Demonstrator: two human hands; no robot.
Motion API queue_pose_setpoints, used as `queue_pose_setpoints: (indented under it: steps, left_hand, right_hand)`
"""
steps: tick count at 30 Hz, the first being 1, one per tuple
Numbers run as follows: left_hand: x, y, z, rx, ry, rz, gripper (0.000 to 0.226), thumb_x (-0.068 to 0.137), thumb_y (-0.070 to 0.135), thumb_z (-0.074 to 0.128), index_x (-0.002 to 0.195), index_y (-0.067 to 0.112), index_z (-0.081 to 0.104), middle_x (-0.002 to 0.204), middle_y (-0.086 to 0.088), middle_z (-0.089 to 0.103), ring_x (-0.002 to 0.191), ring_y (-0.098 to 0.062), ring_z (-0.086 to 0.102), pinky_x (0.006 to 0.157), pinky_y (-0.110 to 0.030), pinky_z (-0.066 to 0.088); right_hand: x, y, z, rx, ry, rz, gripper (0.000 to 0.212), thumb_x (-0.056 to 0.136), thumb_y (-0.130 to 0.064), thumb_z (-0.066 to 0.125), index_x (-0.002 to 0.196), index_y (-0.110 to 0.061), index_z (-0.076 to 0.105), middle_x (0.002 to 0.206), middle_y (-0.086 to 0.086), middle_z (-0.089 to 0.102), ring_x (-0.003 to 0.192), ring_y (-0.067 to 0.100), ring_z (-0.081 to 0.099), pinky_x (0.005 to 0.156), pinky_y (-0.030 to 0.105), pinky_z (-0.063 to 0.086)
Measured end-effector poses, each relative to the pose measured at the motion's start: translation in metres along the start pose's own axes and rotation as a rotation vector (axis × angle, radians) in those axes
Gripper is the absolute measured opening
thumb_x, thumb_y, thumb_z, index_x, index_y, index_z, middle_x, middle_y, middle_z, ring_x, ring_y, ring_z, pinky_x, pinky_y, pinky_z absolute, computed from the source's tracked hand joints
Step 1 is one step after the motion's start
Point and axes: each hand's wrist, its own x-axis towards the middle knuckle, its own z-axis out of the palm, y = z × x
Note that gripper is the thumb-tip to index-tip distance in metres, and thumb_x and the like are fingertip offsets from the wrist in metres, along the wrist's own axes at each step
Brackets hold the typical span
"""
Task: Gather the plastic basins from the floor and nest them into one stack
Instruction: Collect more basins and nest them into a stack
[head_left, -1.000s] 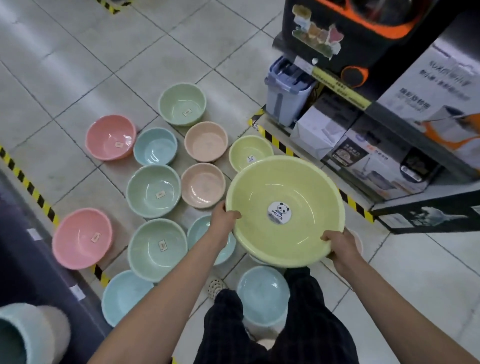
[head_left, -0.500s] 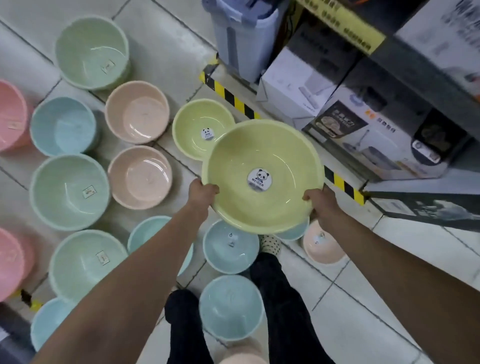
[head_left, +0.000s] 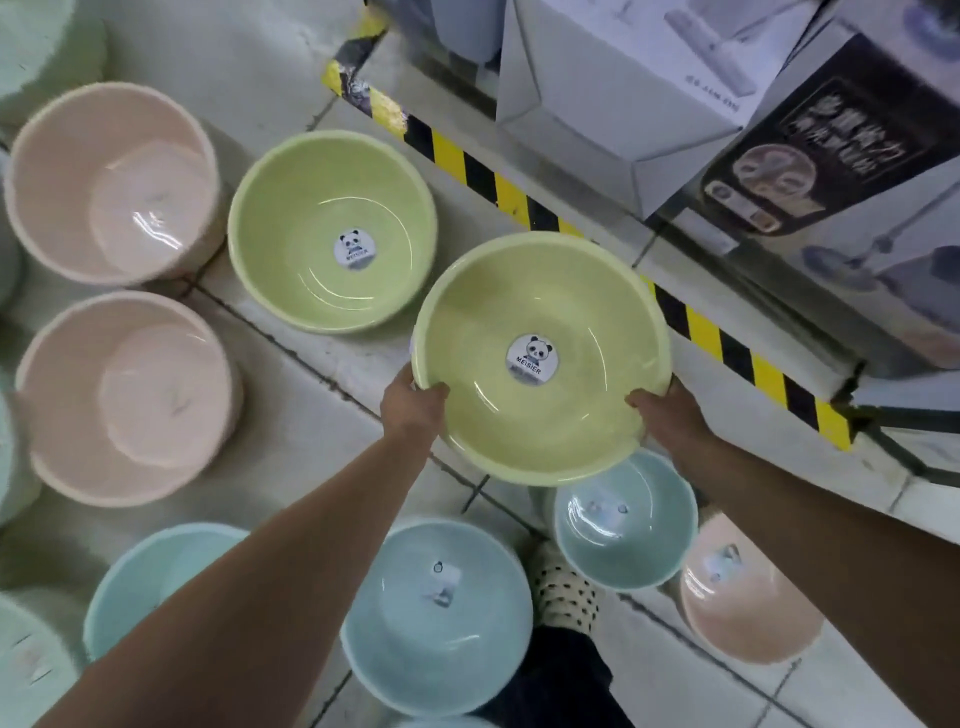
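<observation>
Both hands held a yellow-green basin (head_left: 545, 291) level above the tiled floor (head_left: 291, 415), close to the striped tape (head_left: 701, 327) along the floor's far edge. The left hand (head_left: 413, 402) gripped the near-left rim, thumb hooked inside. The right hand (head_left: 670, 415) gripped the near-right rim the same way; its fingers under the rim were hidden. A panda sticker (head_left: 531, 357) sat at the basin's centre. Just beside it, to the left, a green basin (head_left: 311, 208) stood on the floor, seemingly not touching. Two peach basins (head_left: 111, 182) lay farther left, and blue basins (head_left: 436, 618) lay nearer the person.
</observation>
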Motion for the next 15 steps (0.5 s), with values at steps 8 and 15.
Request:
queue_pose_setpoints:
  steps: [8, 15]
  left_hand:
    - [0.059, -0.041, 0.036, -0.032, 0.017, -0.037, 0.049, 0.087, 0.002, 0.052, 0.134, 0.015, 0.055, 0.115, -0.009, 0.065, 0.105, -0.032, 0.061, 0.097, -0.046, 0.051]
    - [0.067, -0.031, 0.022, -0.15, -0.14, -0.07, 0.043, 0.074, 0.008, 0.06, 0.117, 0.011, 0.06, 0.108, -0.016, 0.068, 0.095, -0.036, 0.067, 0.081, -0.056, 0.058]
  right_hand:
    - [0.058, 0.043, 0.045, 0.014, -0.014, 0.031, 0.05, 0.088, -0.011, 0.063, 0.136, -0.012, 0.053, 0.121, 0.009, 0.062, 0.113, 0.032, 0.059, 0.101, 0.047, 0.049]
    - [0.057, 0.036, 0.049, 0.134, 0.075, -0.021, 0.034, 0.087, -0.004, 0.06, 0.117, -0.018, 0.059, 0.113, 0.012, 0.067, 0.099, 0.031, 0.061, 0.093, 0.048, 0.053]
